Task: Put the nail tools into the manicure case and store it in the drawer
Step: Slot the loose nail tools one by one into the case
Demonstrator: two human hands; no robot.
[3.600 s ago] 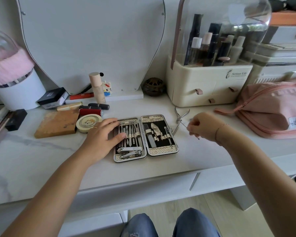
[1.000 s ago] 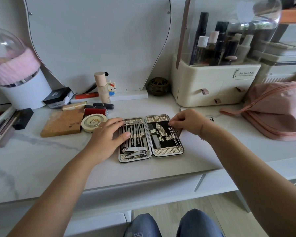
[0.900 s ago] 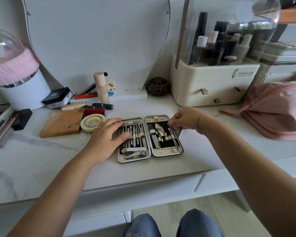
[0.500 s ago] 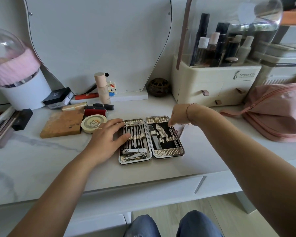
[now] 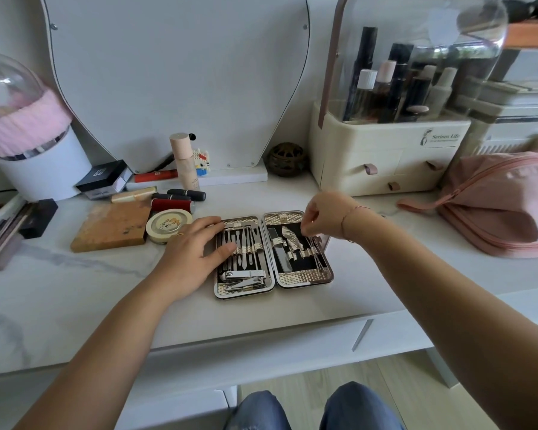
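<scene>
The manicure case (image 5: 305, 279) lies open and flat on the white marble desk. Metal tools sit under straps in both halves, with nail clippers (image 5: 243, 276) at the lower left. My left hand (image 5: 193, 252) rests flat on the left half, fingers spread over the tool tips. My right hand (image 5: 323, 215) hovers over the top right of the right half. Its fingertips point down, pinched on the upper end of a thin metal tool (image 5: 316, 252) in the strap. The drawer front (image 5: 261, 346) below the desk edge is closed, its slim handle (image 5: 362, 335) to the right.
A cream cosmetic organizer (image 5: 385, 156) stands behind the case, and a pink pouch (image 5: 503, 206) lies at the right. A round tin (image 5: 168, 225), a brown palette (image 5: 112, 226) and lipsticks (image 5: 187, 193) crowd the left. The mirror (image 5: 174, 79) stands behind them.
My right hand came in from the right of the case with a thin tool and now works at the right half, wrist raised. My left hand has stayed on the left half.
</scene>
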